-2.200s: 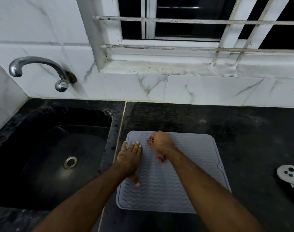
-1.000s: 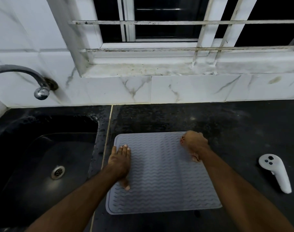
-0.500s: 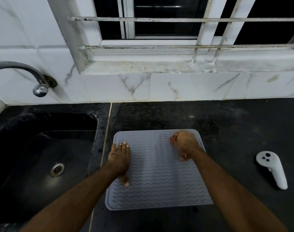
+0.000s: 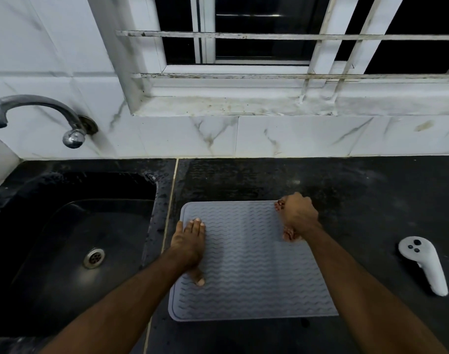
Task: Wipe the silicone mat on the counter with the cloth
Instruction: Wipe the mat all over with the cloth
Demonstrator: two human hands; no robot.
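A grey silicone mat (image 4: 249, 264) with a wavy ribbed pattern lies flat on the black counter (image 4: 358, 195), just right of the sink. My left hand (image 4: 189, 241) presses flat on the mat's left side, fingers together and pointing away from me. My right hand (image 4: 298, 213) is closed in a fist at the mat's far right corner. A small reddish cloth (image 4: 288, 233) is bunched inside that fist; only bits of it show above and below the hand.
A black sink (image 4: 72, 241) with a metal drain lies to the left, under a curved metal tap (image 4: 34, 108). A white hand-held controller (image 4: 422, 264) rests on the counter at the right. Marble wall tiles and a barred window stand behind.
My right hand with the cloth has swept across the mat's far edge, from the middle to the right, back a little, then right again to the corner. My left hand stays pressed down.
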